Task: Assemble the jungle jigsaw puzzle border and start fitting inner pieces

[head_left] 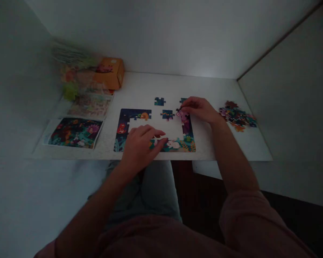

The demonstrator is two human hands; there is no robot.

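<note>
A partly built jigsaw puzzle (pixel 131 122) lies on the white table (pixel 210 89), its colourful border surrounding a bare white gap. My left hand (pixel 141 145) rests over the puzzle's lower edge, fingers spread, and I see nothing held in it. My right hand (pixel 197 109) is at the puzzle's upper right, its fingertips pinched on a dark jigsaw piece (pixel 178 109) above the pink section. Two loose blue pieces, one (pixel 159 101) and another (pixel 167 114), lie above the gap. A third (pixel 183 100) sits partly behind my right hand.
A heap of loose jigsaw pieces (pixel 237 116) lies at the table's right. On the left are a printed puzzle picture (pixel 75 133), a clear packet (pixel 90 104) and an orange cardboard box (pixel 109 73). Pale walls enclose the table's back and sides.
</note>
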